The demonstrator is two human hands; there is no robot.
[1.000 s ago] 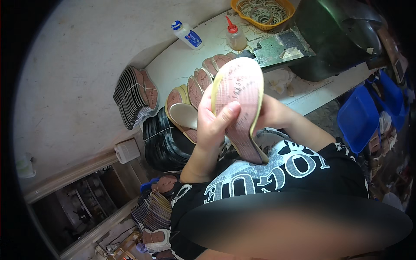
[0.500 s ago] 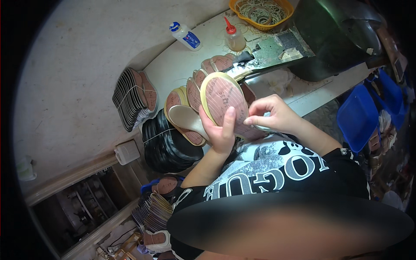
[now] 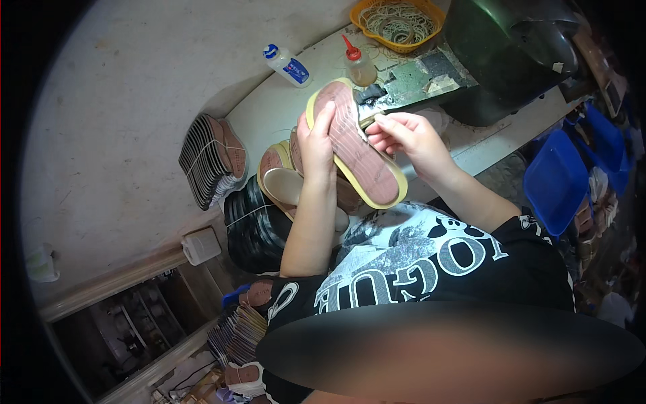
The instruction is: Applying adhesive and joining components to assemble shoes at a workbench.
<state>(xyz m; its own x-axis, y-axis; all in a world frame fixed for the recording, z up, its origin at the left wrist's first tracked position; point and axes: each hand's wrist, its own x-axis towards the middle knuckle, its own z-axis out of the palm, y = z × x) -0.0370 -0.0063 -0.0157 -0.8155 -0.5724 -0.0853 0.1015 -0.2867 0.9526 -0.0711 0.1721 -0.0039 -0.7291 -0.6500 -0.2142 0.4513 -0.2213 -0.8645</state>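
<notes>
My left hand (image 3: 316, 145) grips a reddish-brown insole with a yellow rim (image 3: 369, 161), thumb on its face and fingers behind it. The insole slants, one end up by the machine and the other down toward my shirt. At the insole's right edge, my right hand (image 3: 414, 141) is closed in a pinch; what sits between the fingertips is too small to make out. Just beyond that hand, the narrow arm of a dark green machine (image 3: 414, 75) reaches in from the right. Behind my left wrist lie more yellow-rimmed insoles (image 3: 271, 161), partly hidden.
A white bottle with a blue cap (image 3: 288, 66) and a red-nozzled bottle (image 3: 362, 71) stand on the table. Behind them sits an orange basket of elastic bands (image 3: 369, 28). Tied striped soles (image 3: 202, 161) and black soles (image 3: 252, 232) lie left. Blue trays (image 3: 555, 182) are right.
The insole has swung up and away from my body, showing its lower end. My left hand has risen with it, and my right hand has moved up along its right edge.
</notes>
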